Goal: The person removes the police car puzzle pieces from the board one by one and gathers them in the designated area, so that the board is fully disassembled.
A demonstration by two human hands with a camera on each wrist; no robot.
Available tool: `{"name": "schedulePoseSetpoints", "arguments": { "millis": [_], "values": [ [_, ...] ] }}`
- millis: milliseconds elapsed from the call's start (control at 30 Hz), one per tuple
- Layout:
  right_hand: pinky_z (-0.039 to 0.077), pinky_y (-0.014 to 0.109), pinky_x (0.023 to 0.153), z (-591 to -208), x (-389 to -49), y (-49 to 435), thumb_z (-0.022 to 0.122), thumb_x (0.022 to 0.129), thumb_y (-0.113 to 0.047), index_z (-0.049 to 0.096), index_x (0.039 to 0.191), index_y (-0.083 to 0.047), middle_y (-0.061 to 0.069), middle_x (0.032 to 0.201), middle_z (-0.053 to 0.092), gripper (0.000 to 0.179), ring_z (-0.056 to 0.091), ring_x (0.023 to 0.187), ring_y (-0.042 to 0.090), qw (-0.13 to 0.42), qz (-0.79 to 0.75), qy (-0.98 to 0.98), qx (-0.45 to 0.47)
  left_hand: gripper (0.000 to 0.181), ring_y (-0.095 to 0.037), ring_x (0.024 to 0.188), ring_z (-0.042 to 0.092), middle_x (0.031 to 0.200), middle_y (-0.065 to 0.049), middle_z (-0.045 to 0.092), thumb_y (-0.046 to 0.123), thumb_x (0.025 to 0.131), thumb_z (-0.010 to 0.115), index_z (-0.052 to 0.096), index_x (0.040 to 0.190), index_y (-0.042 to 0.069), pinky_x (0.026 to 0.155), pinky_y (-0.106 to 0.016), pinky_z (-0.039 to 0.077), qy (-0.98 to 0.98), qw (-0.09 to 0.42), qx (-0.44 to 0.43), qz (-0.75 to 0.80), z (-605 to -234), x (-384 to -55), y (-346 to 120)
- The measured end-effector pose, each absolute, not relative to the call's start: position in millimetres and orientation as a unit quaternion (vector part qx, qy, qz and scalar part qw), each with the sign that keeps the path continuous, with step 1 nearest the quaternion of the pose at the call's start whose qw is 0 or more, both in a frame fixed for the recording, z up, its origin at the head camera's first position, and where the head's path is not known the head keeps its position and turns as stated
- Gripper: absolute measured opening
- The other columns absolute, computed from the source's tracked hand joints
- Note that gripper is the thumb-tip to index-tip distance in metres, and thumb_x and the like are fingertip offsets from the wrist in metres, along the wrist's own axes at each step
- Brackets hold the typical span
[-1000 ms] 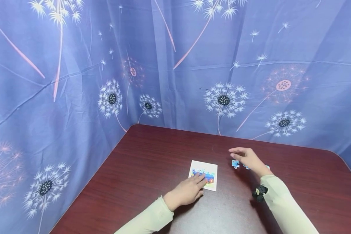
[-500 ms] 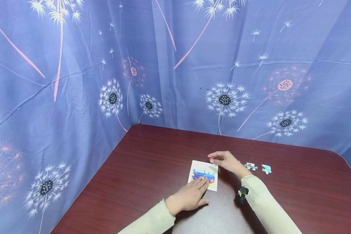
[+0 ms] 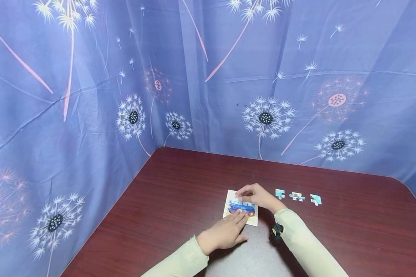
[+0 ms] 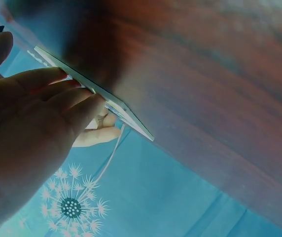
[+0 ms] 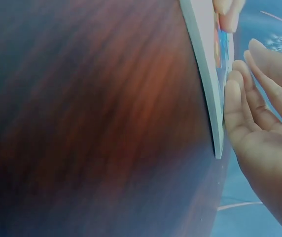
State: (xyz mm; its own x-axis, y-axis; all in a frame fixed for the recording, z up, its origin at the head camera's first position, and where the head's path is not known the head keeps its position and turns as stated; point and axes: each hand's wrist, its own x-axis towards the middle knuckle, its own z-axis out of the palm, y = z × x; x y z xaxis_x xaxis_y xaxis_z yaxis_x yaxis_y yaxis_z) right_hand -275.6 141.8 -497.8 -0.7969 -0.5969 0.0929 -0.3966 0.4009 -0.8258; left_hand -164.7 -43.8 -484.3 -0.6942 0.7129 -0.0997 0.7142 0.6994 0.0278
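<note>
A white puzzle board (image 3: 252, 221) with a blue vehicle picture lies flat on the table in the head view. My left hand (image 3: 225, 231) rests on its lower part with straight fingers, also visible along the board edge in the left wrist view. Over the board's upper part is my right hand (image 3: 258, 196), thumb and fingers loosely bent and nothing seen between them. In the right wrist view, the right hand's fingertips (image 5: 233, 89) are at the board's face, with the thumb apart. Whether they grip a piece there is hidden in the head view.
Three loose jigsaw pieces lie in a row right of the board: a light blue piece (image 3: 280, 193), a multicoloured piece (image 3: 297, 196) and a pale blue piece (image 3: 316, 199). The dark red-brown table (image 3: 180, 181) meets a blue dandelion-print curtain (image 3: 222, 115) behind and at left.
My right hand has moved left from above the loose pieces to the upper part of the board, uncovering the row. My left hand has shifted slightly and stays on the board.
</note>
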Motion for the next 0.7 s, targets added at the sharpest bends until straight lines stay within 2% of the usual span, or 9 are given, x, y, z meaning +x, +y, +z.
{"name": "schedulePoseSetpoints", "arguments": {
  "millis": [400,700],
  "values": [
    [0.047,0.024,0.063,-500.7,-271.9,127.8,0.07,0.084,-0.003,0.072,0.103,0.001,0.007,0.089,0.065,0.02,0.053,0.072,0.01,0.097,-0.421,0.84,-0.329,0.059,-0.021,0.14,0.032,0.152,-0.01,0.037,0.04,0.1,0.047,0.041,0.145,0.004,0.112,-0.03,0.031,0.918,0.051,0.392,-0.008,-482.9,-165.8,-44.4],
    [0.047,0.024,0.069,-500.3,-270.0,125.0,0.074,0.08,-0.005,0.073,0.104,-0.002,0.005,0.089,0.064,0.024,0.055,0.079,0.017,0.111,-0.414,0.849,-0.308,0.057,-0.02,0.139,0.034,0.151,-0.01,0.038,0.039,0.1,0.048,0.042,0.144,0.003,0.112,-0.03,0.031,0.917,0.053,0.395,-0.005,-483.4,-166.9,-44.9]
  ]
}}
